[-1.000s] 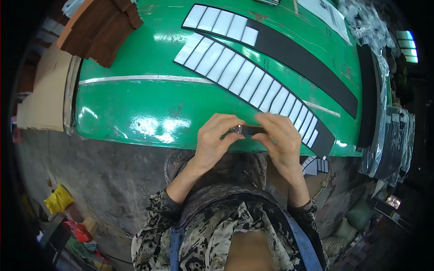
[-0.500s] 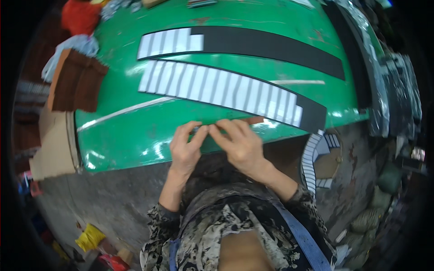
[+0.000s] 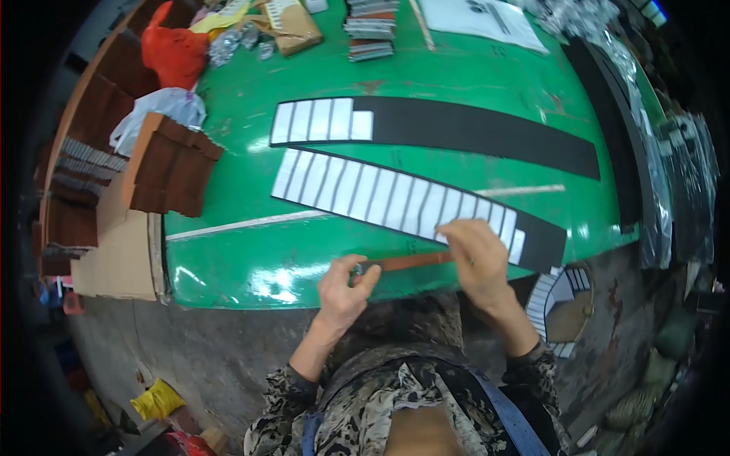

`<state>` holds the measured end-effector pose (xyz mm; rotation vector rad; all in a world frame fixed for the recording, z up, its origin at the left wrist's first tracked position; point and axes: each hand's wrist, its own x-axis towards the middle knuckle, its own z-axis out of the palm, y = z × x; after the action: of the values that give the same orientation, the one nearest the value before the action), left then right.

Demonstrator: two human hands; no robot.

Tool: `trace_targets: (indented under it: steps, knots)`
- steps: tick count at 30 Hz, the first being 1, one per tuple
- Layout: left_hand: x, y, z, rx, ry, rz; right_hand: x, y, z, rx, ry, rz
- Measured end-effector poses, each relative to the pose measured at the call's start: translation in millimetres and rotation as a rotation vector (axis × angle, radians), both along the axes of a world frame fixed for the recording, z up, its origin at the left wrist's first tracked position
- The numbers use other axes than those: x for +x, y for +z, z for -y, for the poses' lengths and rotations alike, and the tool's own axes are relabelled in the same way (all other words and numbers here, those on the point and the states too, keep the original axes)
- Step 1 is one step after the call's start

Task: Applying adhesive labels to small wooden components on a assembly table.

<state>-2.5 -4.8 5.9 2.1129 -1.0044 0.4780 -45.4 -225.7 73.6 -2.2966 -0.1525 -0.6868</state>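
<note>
My left hand pinches a narrow brown strap by its dark left end, where a small shiny bit shows at the fingers. The strap stretches rightward over the near edge of the green table. Its right end meets my right hand, whose fingers are curled together; what they hold is hidden. Just beyond, a long black curved strip bears a row of white pieces, and my right fingertips hover over its near edge. Farther back lies a second black strip, with fewer white pieces at its left end.
Brown folded pieces stand at the left beside cardboard. A red bag and a stack of strips are at the back. Plastic-wrapped black panels line the right. A round container stands below the table.
My right hand has moved right, away from my left hand, toward the strap's other end. More of the brown strap now shows between them. The view has shifted, showing more of the table's back.
</note>
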Motion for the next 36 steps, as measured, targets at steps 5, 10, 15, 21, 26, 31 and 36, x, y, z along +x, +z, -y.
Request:
trace_targets:
  steps: [5, 10, 15, 21, 26, 31, 36]
  knots:
    - [-2, -8, 4, -0.062, -0.010, -0.030, 126, -28, 26, -0.192, 0.087, -0.157]
    - [-4, -9, 4, -0.112, -0.018, -0.069, 231, -52, 25, -0.380, 0.100, -0.184]
    - [0, -11, 3, -0.119, -0.051, -0.062, 262, -57, 25, -0.515, 0.134, -0.302]
    - [7, -11, 0, -0.119, -0.089, -0.095, 268, -63, 24, -0.705, 0.210, -0.206]
    - [7, -10, -1, -0.131, -0.097, -0.106, 264, -67, 22, -0.889, 0.215, -0.103]
    - [8, -8, 0, -0.141, -0.089, -0.115, 270, -71, 30, -0.760, 0.230, -0.129]
    - [5, -10, 1, -0.116, -0.052, -0.082, 283, -57, 39, -0.496, 0.201, -0.364]
